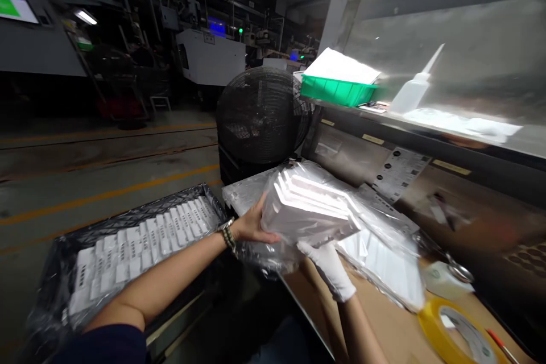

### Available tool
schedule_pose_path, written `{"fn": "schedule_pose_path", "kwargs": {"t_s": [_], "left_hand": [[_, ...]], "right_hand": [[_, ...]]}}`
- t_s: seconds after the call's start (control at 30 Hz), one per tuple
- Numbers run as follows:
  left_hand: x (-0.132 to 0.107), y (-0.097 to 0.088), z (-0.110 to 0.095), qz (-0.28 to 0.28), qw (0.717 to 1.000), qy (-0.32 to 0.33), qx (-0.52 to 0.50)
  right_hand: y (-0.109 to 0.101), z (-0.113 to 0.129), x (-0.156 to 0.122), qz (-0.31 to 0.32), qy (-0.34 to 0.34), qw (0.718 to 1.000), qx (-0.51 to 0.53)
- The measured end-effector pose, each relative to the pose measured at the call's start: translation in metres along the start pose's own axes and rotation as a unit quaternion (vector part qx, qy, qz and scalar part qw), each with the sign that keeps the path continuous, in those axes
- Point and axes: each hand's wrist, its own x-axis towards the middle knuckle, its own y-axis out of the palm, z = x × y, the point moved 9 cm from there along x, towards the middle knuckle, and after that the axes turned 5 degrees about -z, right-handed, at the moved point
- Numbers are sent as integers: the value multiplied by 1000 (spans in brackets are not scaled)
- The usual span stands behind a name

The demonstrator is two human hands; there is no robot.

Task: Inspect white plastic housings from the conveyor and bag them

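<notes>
A stack of white plastic parts [307, 205] wrapped in a clear plastic bag [384, 222] is held up over the edge of a brown worktable [384, 330]. My left hand [256, 222], bare with a beaded bracelet on the wrist, grips the stack's left end. My right hand [328, 267], in a white glove, supports the stack from below with its fingers closed against it. More white parts [392, 267] lie in the bag on the table behind.
A black crate [60, 256] lined with plastic holds rows of white parts [140, 244] at lower left. A black fan [260, 116] stands behind. Yellow tape roll [460, 330], green tray [336, 91] and squeeze bottle [413, 88] sit at right.
</notes>
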Motion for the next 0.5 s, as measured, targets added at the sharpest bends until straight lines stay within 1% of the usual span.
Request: {"fn": "schedule_pose_path", "kwargs": {"t_s": [0.03, 0.07, 0.1, 0.13, 0.17, 0.2, 0.23, 0.27, 0.3, 0.33, 0.37, 0.43, 0.47, 0.5], "left_hand": [[-5, -12, -17, -11, 999, 26, 31], [-12, -23, -37, -16, 993, 68, 91], [-23, -34, -59, -15, 976, 121, 180], [-37, -45, -79, -19, 948, 168, 269], [-54, -56, -98, -26, 910, 207, 359], [-71, -67, -113, -38, 869, 229, 436], [-89, -80, -125, -58, 836, 234, 493], [-106, -95, -133, -79, 810, 223, 537], [-121, -112, -138, -102, 789, 201, 572], [-135, -130, -138, -123, 771, 166, 602], [-146, -151, -133, -140, 755, 120, 630], [-165, -195, -111, -159, 722, 15, 673], [-173, -217, -94, -159, 707, -35, 689], [-180, -237, -76, -156, 697, -74, 696]], "right_hand": [[12, 10, 2, 10, -6, 1000, -11], [27, 19, 5, 22, -13, 1000, -17], [46, 28, 8, 46, -18, 999, -16], [68, 35, 11, 79, -21, 997, -9], [91, 40, 12, 117, -21, 993, 1], [113, 42, 11, 156, -20, 987, 10], [132, 41, 10, 188, -21, 982, 12], [147, 37, 8, 210, -25, 977, 4], [155, 28, 7, 218, -32, 975, -15], [157, 17, 6, 212, -42, 975, -44], [153, 3, 5, 202, -52, 975, -76], [134, -29, 1, 182, -55, 972, -137], [121, -46, -3, 177, -48, 969, -163], [106, -61, -7, 174, -42, 964, -196]]}}
